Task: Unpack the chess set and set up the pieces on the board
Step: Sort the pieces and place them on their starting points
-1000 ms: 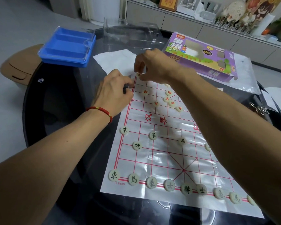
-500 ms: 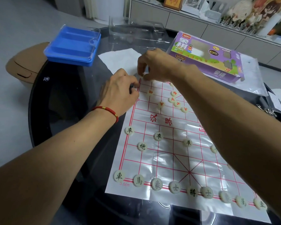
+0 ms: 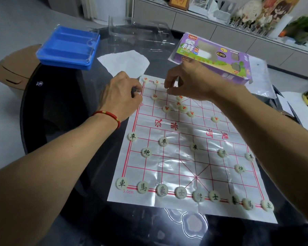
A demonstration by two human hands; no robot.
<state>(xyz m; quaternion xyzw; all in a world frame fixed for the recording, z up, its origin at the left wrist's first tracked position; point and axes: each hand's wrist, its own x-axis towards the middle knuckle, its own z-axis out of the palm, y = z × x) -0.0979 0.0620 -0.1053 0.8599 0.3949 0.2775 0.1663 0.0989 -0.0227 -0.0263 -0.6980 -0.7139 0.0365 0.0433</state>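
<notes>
2 hands at board (image 3: 185, 174) far edge | left fingers (image 3: 137, 89) clenched | right fingers (image 3: 167, 84) pinching, contents unclear

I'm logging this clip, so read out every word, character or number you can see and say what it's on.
"汉界": red print mid-board on the plastic board sheet.
"3.0cm": sheet's near left corner.
"車", "馬", "士": near-row black pieces.
"卒", "炮": black pieces further up.
"XIANG QI": purple box.
Red pieces under the right hand: too blurred to read.
</notes>
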